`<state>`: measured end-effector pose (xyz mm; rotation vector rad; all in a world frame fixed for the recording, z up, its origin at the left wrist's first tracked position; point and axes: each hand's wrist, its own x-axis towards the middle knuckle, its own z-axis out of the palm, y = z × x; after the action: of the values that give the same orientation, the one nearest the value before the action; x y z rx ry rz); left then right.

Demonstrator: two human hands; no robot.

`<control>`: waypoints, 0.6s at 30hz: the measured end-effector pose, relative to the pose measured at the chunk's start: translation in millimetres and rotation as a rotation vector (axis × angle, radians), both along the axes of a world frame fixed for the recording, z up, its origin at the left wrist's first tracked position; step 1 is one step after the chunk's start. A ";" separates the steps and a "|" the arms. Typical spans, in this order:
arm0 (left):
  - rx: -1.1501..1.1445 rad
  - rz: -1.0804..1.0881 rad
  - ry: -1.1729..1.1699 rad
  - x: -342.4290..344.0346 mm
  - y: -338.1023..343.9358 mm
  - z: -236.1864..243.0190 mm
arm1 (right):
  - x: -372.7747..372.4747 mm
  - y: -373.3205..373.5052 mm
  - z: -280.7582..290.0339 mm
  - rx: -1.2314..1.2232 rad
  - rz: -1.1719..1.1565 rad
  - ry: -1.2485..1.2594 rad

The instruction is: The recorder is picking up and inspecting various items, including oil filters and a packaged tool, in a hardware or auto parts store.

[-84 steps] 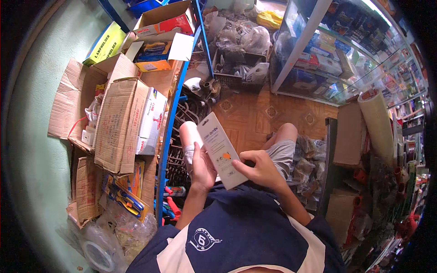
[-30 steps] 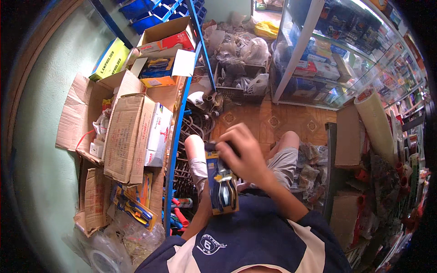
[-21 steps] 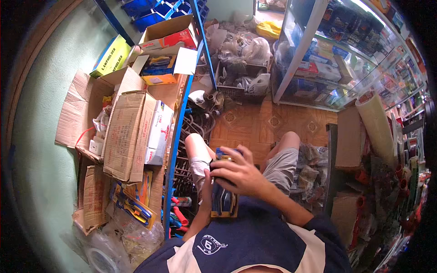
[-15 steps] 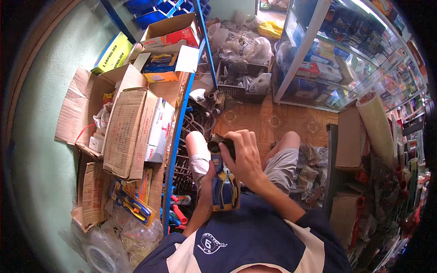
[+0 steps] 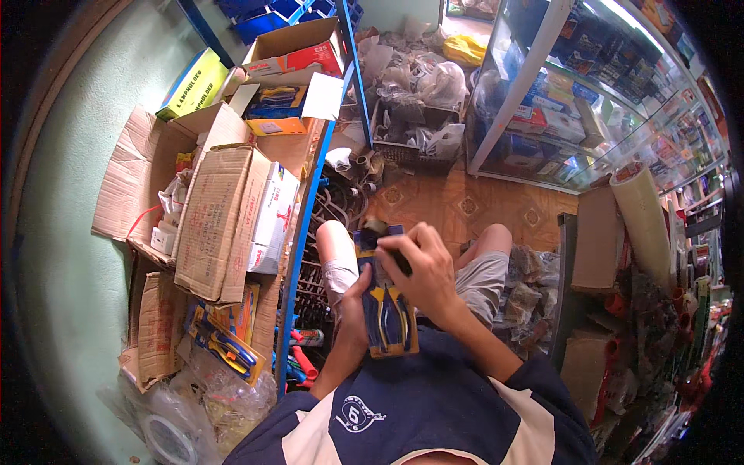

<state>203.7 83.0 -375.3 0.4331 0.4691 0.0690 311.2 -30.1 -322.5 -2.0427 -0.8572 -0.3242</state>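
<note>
My left hand (image 5: 354,310) grips the edge of a carded pack of pliers (image 5: 391,322), with blue and yellow handles, held over my lap. The pack lies tilted, its far end between my knees. My right hand (image 5: 425,267) is closed, fingers curled, over the pack's upper part. In it is a small dark thing (image 5: 377,232) with a rounded end, partly hidden by the fingers and blurred; its kind does not show. It touches or hovers just over the pack; I cannot tell which.
At left, a shelf with a blue frame (image 5: 298,271) bears cardboard boxes (image 5: 219,221), an open box of pliers (image 5: 275,105) and another carded pliers pack (image 5: 226,349). A glass display case (image 5: 535,116) stands at far right. A crate with plastic bags (image 5: 418,128) sits beyond my knees.
My right hand has moved slightly right and nearer, with the dark thing shifting too, uncovering more of the pack's far end. The pack has turned and shifted slightly right.
</note>
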 end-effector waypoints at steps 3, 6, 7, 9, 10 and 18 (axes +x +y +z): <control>-0.325 0.001 -0.131 4.5 5.0 -4.9 | -4.4 -18.0 -8.5 -0.009 0.158 0.206; -0.325 -0.191 -0.216 -1.3 1.3 -13.6 | 9.0 -19.2 -5.2 -0.050 0.150 0.105; -0.231 -0.181 -0.080 1.6 -1.7 -8.9 | 15.9 -14.0 -2.0 -0.035 0.086 0.073; -0.117 -0.087 -0.029 4.9 -7.2 2.1 | 12.7 -8.3 2.3 -0.029 0.028 0.086; -0.109 -0.075 -0.021 7.5 0.1 3.7 | 9.9 -9.7 1.7 -0.023 0.092 0.142; 0.043 -0.094 -0.037 10.7 1.5 9.5 | 19.3 -6.5 -1.9 0.114 0.143 0.222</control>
<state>214.4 84.5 -365.9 0.4950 0.4106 -0.0038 330.5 -36.6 -324.3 -1.8596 -0.8229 -0.0636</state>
